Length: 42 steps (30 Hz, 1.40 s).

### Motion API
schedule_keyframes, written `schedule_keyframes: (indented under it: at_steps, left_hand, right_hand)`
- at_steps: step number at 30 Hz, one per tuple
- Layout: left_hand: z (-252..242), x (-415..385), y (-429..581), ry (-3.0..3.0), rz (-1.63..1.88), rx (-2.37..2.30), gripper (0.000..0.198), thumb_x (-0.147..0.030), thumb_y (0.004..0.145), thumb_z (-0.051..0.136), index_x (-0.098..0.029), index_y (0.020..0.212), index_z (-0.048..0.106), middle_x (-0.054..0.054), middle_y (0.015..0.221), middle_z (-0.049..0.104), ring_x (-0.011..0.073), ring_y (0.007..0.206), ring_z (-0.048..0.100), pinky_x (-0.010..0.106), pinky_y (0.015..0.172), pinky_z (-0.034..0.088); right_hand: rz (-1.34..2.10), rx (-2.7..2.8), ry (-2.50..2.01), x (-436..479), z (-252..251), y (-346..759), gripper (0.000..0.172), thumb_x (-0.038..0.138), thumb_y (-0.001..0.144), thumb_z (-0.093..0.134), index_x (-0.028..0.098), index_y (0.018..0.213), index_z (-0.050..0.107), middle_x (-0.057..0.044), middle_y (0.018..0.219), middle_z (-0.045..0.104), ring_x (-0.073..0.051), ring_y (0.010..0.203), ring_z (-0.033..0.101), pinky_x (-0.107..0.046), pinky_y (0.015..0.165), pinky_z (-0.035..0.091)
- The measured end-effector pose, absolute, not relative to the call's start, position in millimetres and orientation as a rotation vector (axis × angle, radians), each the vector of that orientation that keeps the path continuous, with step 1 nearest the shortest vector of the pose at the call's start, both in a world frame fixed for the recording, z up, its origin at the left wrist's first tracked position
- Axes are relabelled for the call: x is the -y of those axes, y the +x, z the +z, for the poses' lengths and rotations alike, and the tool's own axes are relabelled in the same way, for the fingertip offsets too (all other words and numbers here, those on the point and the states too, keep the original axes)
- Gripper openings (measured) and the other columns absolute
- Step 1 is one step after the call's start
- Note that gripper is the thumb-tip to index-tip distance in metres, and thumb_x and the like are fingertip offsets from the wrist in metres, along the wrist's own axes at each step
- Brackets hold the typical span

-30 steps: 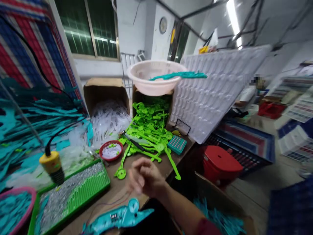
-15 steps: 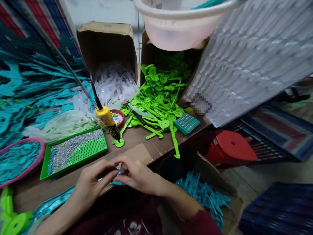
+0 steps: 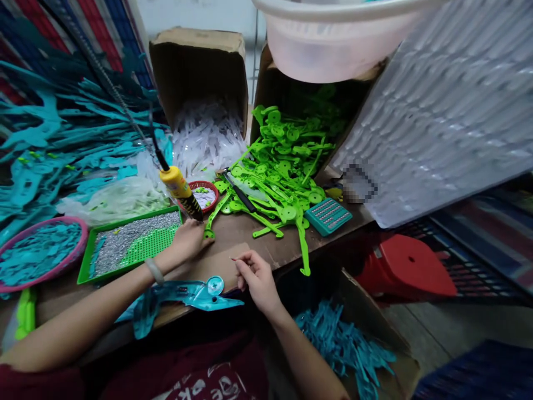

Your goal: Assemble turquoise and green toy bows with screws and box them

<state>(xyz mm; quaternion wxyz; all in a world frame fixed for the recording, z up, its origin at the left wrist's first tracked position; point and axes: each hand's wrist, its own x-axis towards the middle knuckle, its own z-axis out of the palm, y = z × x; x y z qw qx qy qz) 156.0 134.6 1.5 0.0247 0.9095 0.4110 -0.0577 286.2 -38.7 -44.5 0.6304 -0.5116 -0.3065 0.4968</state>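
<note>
While the left hand point(image 3: 189, 240) and the right hand point(image 3: 257, 278) are above the table point(image 3: 237, 229), a big pile of green parts point(image 3: 287, 166) lies beyond the right hand. To the left of the left hand, just beside its wrist, is the tray point(image 3: 144, 245), which holds many small grey pieces point(image 3: 119, 250). Nearer to the body than the left hand, and to the left of the right hand, the teal part point(image 3: 191, 293) lies at the table's edge. From above, the driver point(image 3: 181, 189) slants down to the left hand; whether this hand grips its lower end, I cannot tell. The right hand is narrow, pinching a tiny piece point(image 3: 233, 259), too small to be identified.
</note>
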Motion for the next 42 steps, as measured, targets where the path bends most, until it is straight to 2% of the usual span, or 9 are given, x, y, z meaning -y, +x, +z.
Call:
schedule_keyframes:
  at_steps: [9, 15, 20, 22, 26, 29, 34, 39, 42]
  left_hand:
    - [19.8, -114.2, 133.1, 3.066, -0.083, -1.433, 0.055, -0.014, 0.096, 0.034, 0.009, 0.146, 0.034, 0.034, 0.119, 0.061, 0.0431, 0.107, 0.063, 0.047, 0.073, 0.056]
    - [40.2, -92.9, 158.4, 3.269, -0.137, -0.839, 0.036, -0.002, 0.093, 0.036, -0.007, 0.113, 0.065, 0.016, 0.097, 0.067, 0.0299, 0.092, 0.068, 0.038, 0.073, 0.056]
    - [36.8, -86.5, 281.6, 3.259, 0.050, 0.019, 0.039, -0.003, 0.096, 0.043, -0.019, 0.128, 0.059, 0.010, 0.125, 0.063, 0.0194, 0.109, 0.062, 0.029, 0.088, 0.053]
    - [28.3, -88.3, 326.2, 3.268, 0.044, 0.098, 0.042, -0.004, 0.096, 0.047, -0.021, 0.134, 0.056, 0.012, 0.138, 0.056, 0.0219, 0.116, 0.059, 0.031, 0.085, 0.052]
    - [15.6, -99.1, 358.3, 3.333, 0.009, 0.084, 0.029, -0.003, 0.094, 0.051, -0.014, 0.115, 0.068, 0.016, 0.128, 0.061, 0.0247, 0.108, 0.061, 0.032, 0.075, 0.050]
    - [11.9, -106.3, 343.0, 3.409, 0.023, -0.051, 0.027, -0.002, 0.094, 0.046, -0.007, 0.106, 0.070, 0.020, 0.116, 0.063, 0.0281, 0.104, 0.061, 0.034, 0.071, 0.049]
    - [15.8, -105.9, 293.8, 3.492, -0.011, -0.374, 0.029, 0.001, 0.091, 0.045, -0.003, 0.092, 0.073, 0.024, 0.101, 0.067, 0.0320, 0.094, 0.063, 0.038, 0.067, 0.048]
    - [40.6, -83.1, 212.7, 3.558, 0.294, -0.285, 0.045, -0.004, 0.097, 0.041, -0.007, 0.139, 0.056, 0.023, 0.151, 0.047, 0.0324, 0.127, 0.054, 0.042, 0.091, 0.052]
    - [52.5, -62.9, 153.5, 3.523, 0.714, -0.177, 0.056, -0.010, 0.099, 0.045, -0.017, 0.154, 0.038, 0.017, 0.158, 0.042, 0.0312, 0.144, 0.040, 0.047, 0.115, 0.037]
  right_hand:
    - [1.050, 0.784, -1.205, 10.3, -50.2, 273.3, 0.023, 0.042, 0.085, 0.062, 0.019, 0.090, 0.058, 0.006, 0.067, 0.055, -0.006, 0.048, 0.051, -0.019, 0.047, 0.043]
    - [0.738, 0.998, -1.371, 20.9, -62.8, 264.2, 0.014, 0.030, 0.091, 0.056, 0.019, 0.089, 0.064, 0.000, 0.078, 0.064, -0.013, 0.070, 0.062, -0.026, 0.070, 0.053]
    - [0.561, 1.539, -1.483, 21.8, -57.9, 252.1, 0.015, 0.023, 0.095, 0.053, 0.019, 0.096, 0.067, -0.008, 0.095, 0.070, -0.020, 0.095, 0.065, -0.032, 0.089, 0.053]
    - [0.392, 1.693, -1.521, 32.1, -52.7, 257.5, 0.016, 0.029, 0.095, 0.057, 0.019, 0.100, 0.068, -0.009, 0.097, 0.070, -0.021, 0.096, 0.064, -0.035, 0.091, 0.053]
    - [-0.084, 0.860, -1.696, 71.3, -60.0, 305.1, 0.023, 0.042, 0.093, 0.056, 0.021, 0.100, 0.063, -0.010, 0.104, 0.066, -0.021, 0.106, 0.061, -0.039, 0.097, 0.050]
    - [-0.120, 0.302, -1.782, 89.4, -85.8, 359.8, 0.032, 0.047, 0.090, 0.053, 0.019, 0.105, 0.056, -0.009, 0.101, 0.065, -0.020, 0.097, 0.063, -0.036, 0.083, 0.055]
    - [0.079, 0.383, -1.775, 78.8, -112.9, 406.0, 0.036, 0.052, 0.083, 0.058, 0.018, 0.092, 0.057, 0.004, 0.060, 0.058, -0.012, 0.046, 0.053, -0.024, 0.043, 0.043]
    - [-0.048, 0.575, -1.734, 88.6, -66.0, 382.5, 0.027, 0.040, 0.090, 0.056, 0.018, 0.106, 0.062, -0.006, 0.086, 0.071, -0.018, 0.076, 0.068, -0.032, 0.070, 0.056]
    - [-0.073, 1.256, -1.595, 101.0, -16.5, 346.8, 0.023, 0.023, 0.091, 0.061, 0.022, 0.113, 0.067, -0.008, 0.096, 0.075, -0.019, 0.086, 0.071, -0.031, 0.078, 0.056]
